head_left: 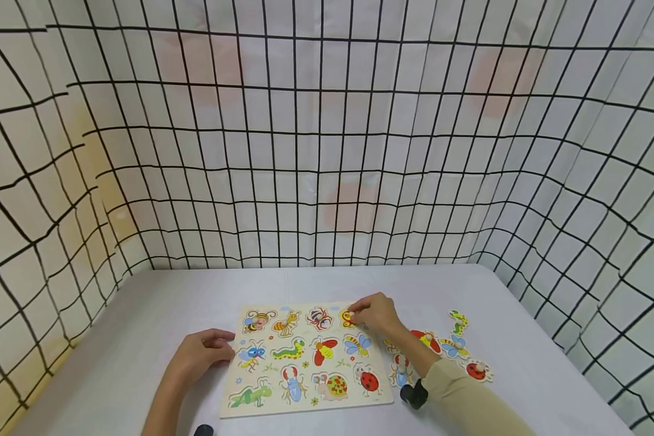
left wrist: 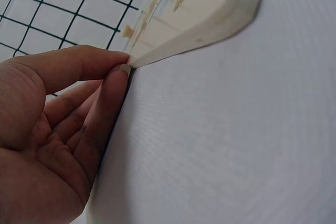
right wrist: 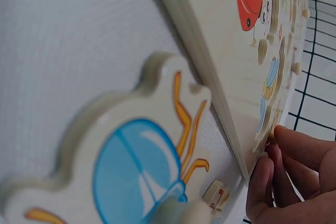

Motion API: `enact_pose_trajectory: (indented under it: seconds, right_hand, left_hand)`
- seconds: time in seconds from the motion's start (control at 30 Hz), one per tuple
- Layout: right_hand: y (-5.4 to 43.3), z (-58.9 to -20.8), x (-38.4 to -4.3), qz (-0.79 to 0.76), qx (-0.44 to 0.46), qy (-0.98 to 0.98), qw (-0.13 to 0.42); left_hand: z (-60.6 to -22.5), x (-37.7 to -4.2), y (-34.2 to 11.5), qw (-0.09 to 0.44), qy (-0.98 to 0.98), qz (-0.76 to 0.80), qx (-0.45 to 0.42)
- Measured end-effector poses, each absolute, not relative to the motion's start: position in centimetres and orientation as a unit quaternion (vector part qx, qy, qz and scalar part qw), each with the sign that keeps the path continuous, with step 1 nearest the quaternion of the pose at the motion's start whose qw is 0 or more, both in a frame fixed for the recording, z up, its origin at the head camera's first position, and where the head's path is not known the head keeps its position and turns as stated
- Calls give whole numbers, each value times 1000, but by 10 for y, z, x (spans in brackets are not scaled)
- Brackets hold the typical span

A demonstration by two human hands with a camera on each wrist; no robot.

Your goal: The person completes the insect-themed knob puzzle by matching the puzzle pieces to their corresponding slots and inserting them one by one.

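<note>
A wooden peg puzzle board point(head_left: 305, 363) printed with bugs lies flat on the white table. At its left edge is my left hand point(head_left: 198, 356), thumb and finger pinched together on the edge in the left wrist view, where the board point(left wrist: 205, 24) rises to the upper right. My right hand point(head_left: 378, 313) reaches over the top right corner and pinches a yellow-and-red puzzle piece point(head_left: 346, 318), partly hidden by the fingers. Low over the board, the fingertips point(right wrist: 281, 135) meet at a small knob in the right wrist view.
Right of the board lie loose pieces: a green caterpillar point(head_left: 459, 323), a blue-winged bug point(head_left: 455, 346), a ladybug point(head_left: 478, 370), a red-winged bug point(head_left: 425, 340) and a blue beetle point(head_left: 400, 370), which looms large in the right wrist view. A black-gridded white wall point(head_left: 316, 151) encloses the table.
</note>
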State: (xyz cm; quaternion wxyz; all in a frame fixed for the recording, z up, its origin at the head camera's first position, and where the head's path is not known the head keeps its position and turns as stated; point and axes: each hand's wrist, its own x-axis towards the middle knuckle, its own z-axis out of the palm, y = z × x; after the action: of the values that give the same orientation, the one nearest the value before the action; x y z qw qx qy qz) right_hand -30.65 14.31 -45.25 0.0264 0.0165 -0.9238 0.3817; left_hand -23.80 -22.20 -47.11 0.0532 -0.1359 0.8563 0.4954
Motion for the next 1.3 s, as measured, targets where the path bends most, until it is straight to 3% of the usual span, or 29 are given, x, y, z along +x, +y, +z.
enact_pose_trajectory:
  seconds: [0.83, 1.3]
  right_hand:
    - [185, -436, -295, 372, 14, -928, 4]
    - [216, -426, -284, 365, 21, -929, -59]
  left_hand:
    - [-470, -238, -224, 52, 867, 479, -129]
    - [-471, -239, -224, 56, 866, 477, -137]
